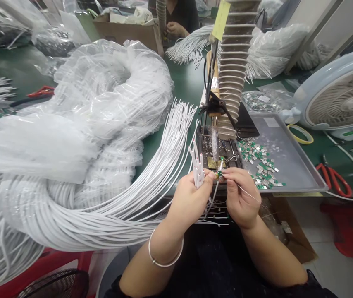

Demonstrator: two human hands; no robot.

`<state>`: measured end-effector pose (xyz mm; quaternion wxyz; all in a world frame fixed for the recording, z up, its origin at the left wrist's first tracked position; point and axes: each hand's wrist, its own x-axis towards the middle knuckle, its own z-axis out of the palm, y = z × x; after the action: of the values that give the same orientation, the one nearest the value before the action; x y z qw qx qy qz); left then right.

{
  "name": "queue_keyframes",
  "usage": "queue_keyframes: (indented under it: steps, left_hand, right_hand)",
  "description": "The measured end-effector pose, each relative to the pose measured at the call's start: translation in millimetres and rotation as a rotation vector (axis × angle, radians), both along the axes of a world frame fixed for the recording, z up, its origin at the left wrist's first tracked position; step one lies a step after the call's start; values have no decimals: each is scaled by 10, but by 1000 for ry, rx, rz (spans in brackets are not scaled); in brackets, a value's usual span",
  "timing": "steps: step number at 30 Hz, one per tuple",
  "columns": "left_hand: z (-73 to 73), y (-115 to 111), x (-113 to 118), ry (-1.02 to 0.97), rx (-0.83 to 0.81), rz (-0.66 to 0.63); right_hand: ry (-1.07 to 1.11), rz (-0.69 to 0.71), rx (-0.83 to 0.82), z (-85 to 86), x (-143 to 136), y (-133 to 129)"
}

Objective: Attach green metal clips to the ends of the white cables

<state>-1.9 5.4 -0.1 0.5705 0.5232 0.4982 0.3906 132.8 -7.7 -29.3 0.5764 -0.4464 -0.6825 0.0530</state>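
My left hand is closed around several white cables whose stripped ends point up. At its thumb and fingertip sits a small green circuit board with a metal connector, partly hidden by the fingers. My right hand pinches a thin solder wire, its fingertips beside the board. Just above both hands, a soldering iron points down from a stand. Its tip is close to a yellowish sponge-like pad.
A ribbed exhaust hose hangs behind the iron. At right are a metal tray with loose green boards, red-handled cutters, yellow tape and a fan. Bundled white cables fill the left. Another person's hand is across the table.
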Motion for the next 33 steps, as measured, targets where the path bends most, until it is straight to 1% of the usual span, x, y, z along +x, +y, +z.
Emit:
queue_keyframes:
  steps: [6, 16, 22, 27, 30, 33]
  left_hand:
    - [15, 6, -16, -61, -5, 7]
    - [31, 11, -32, -75, -9, 9]
    - [-3, 1, -24, -49, -46, 14]
    - [-33, -26, -20, -38, -66, -30]
    - [-54, -60, -8, -55, -72, -65]
    - [-84, -111, 3, -52, -45, -50]
  right_hand:
    - [4, 7, 7, 19, -13, 25]
    - [22, 17, 0, 29, -13, 25]
    - [20, 18, -23, 9, 1, -28]
    - [-4, 11, -53, -11, 26, -57]
    - [-38, 37, -51, 19, 29, -67]
    - [-46, 75, -65, 43, 35, -92]
